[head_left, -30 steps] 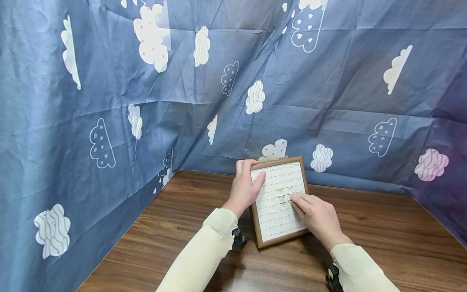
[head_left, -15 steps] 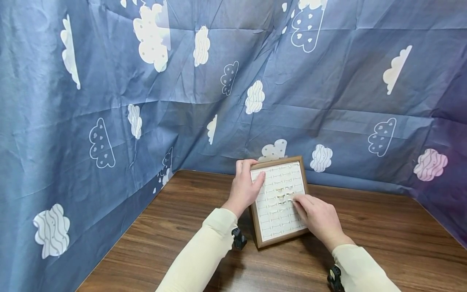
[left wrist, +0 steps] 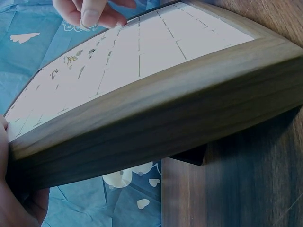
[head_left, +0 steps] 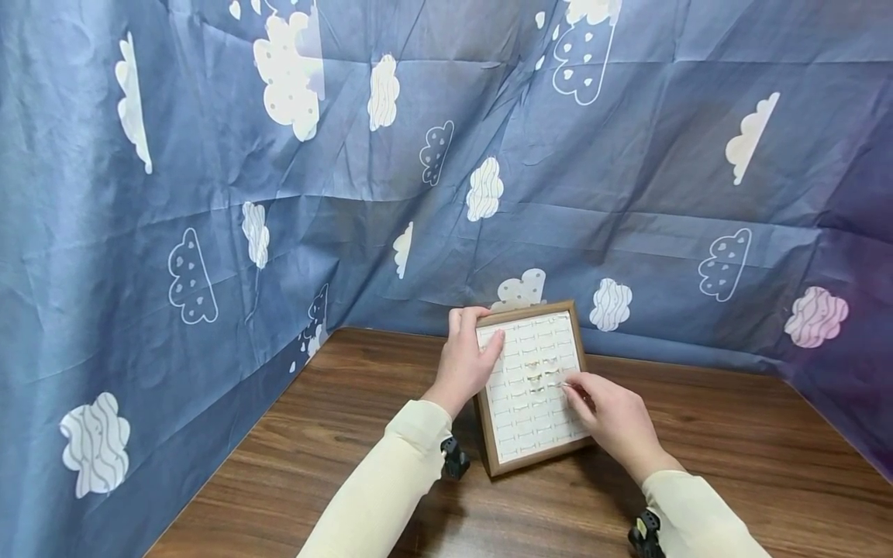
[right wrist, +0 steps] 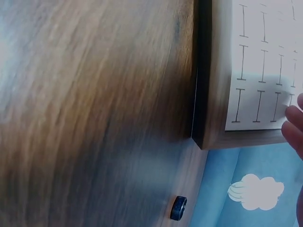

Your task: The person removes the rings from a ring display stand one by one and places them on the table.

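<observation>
A ring display board (head_left: 537, 460) with a brown wooden frame and a white slotted pad leans back on the table. My left hand (head_left: 463, 364) grips its upper left edge, thumb on the white front and fingers over the rim. Several gold and silver rings (head_left: 534, 378) sit in slots near the middle. Just off the pad, right of those rings, my right hand (head_left: 617, 418) pinches a small ring (left wrist: 86, 27) between thumb and forefinger. The left wrist view shows the wooden side (left wrist: 142, 123) of the frame close up. Only a few right fingers (right wrist: 294, 125) appear in the right wrist view.
The brown wood-grain table (head_left: 335, 418) extends around the board. Behind it hangs a blue cloth (head_left: 349, 256) with white clouds. A small dark round object (right wrist: 178, 208) lies near the table's edge in the right wrist view. Both wrists wear black cameras (head_left: 455, 457).
My right hand has drawn slightly right, away from the pad, with the ring between its fingertips. The left hand and the board stay in place. The head view has shifted a little.
</observation>
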Demonstrator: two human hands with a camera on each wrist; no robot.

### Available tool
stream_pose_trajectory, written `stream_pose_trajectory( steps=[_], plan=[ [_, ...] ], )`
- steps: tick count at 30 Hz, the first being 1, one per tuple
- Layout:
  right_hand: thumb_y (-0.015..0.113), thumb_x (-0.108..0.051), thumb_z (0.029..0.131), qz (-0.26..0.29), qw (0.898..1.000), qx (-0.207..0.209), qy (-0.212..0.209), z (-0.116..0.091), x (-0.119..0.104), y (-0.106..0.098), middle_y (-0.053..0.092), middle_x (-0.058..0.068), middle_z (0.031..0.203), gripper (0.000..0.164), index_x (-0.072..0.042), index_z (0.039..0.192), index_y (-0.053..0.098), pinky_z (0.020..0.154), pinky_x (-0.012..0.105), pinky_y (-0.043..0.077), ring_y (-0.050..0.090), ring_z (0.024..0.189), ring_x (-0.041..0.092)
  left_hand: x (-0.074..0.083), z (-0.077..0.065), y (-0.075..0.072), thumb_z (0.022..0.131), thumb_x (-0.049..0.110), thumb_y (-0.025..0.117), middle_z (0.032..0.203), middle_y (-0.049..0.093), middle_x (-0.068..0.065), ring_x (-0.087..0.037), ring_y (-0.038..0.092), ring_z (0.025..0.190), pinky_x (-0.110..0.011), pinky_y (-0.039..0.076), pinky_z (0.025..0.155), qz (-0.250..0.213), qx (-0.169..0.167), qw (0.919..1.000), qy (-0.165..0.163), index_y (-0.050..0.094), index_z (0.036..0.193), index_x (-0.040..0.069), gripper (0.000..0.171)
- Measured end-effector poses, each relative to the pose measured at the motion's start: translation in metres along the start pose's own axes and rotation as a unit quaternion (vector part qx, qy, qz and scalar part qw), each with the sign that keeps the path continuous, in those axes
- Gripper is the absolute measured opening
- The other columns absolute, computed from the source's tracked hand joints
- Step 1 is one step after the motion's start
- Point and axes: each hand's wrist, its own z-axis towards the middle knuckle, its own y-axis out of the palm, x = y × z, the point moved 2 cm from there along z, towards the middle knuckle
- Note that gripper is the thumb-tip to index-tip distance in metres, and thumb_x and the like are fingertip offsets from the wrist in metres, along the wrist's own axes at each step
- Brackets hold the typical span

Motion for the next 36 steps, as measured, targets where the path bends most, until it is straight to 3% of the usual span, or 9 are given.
stream_pose_trajectory(
  steps=[6, 12, 20, 36],
  plan=[
    [0.083, -0.015, 0.094, -0.002, 1.000, -0.017, 0.016, -0.003, 0.005, -0.002, 0.079, -0.002, 0.095, 0.012, -0.017, 0.104, 0.078, 0.070, 0.048, 0.058, 0.074, 0.079, 0.019, 0.000, 0.000, 0.000, 0.108, 0.036, 0.063, 0.140, 0.047, -0.009, -0.032, 0.068, 0.091, -0.047, 0.058, 0.086, 0.000, -0.001, 1.0000, -0.002, 0.051, 0.147, 0.018, 0.044],
    [0.082, -0.018, 0.094, -0.010, 0.999, -0.036, 0.027, -0.007, 0.012, -0.006, 0.077, -0.005, 0.089, 0.009, -0.019, 0.102, 0.078, 0.065, 0.041, 0.053, 0.064, 0.072, 0.009, -0.001, -0.001, 0.000, 0.107, 0.036, 0.064, 0.140, 0.047, -0.008, -0.031, 0.068, 0.094, -0.046, 0.058, 0.087, 0.001, -0.003, 1.0000, -0.004, 0.052, 0.147, 0.018, 0.045],
    [0.082, -0.017, 0.095, -0.016, 0.998, -0.044, 0.043, -0.010, 0.025, -0.018, 0.071, -0.009, 0.082, 0.008, -0.021, 0.095, 0.075, 0.062, 0.040, 0.049, 0.059, 0.068, 0.008, -0.001, 0.000, 0.000, 0.108, 0.036, 0.063, 0.138, 0.047, -0.008, -0.030, 0.068, 0.091, -0.045, 0.058, 0.085, 0.000, 0.000, 1.0000, 0.004, 0.051, 0.145, 0.019, 0.043],
    [0.076, -0.021, 0.100, -0.037, 0.986, -0.117, 0.111, -0.030, 0.061, -0.032, 0.076, -0.002, 0.089, 0.005, -0.017, 0.102, 0.075, 0.061, 0.045, 0.050, 0.065, 0.072, 0.015, 0.000, 0.000, -0.001, 0.108, 0.033, 0.064, 0.139, 0.046, -0.010, -0.032, 0.069, 0.095, -0.047, 0.058, 0.089, -0.009, -0.003, 0.9999, 0.004, 0.052, 0.146, 0.015, 0.044]
  ],
)
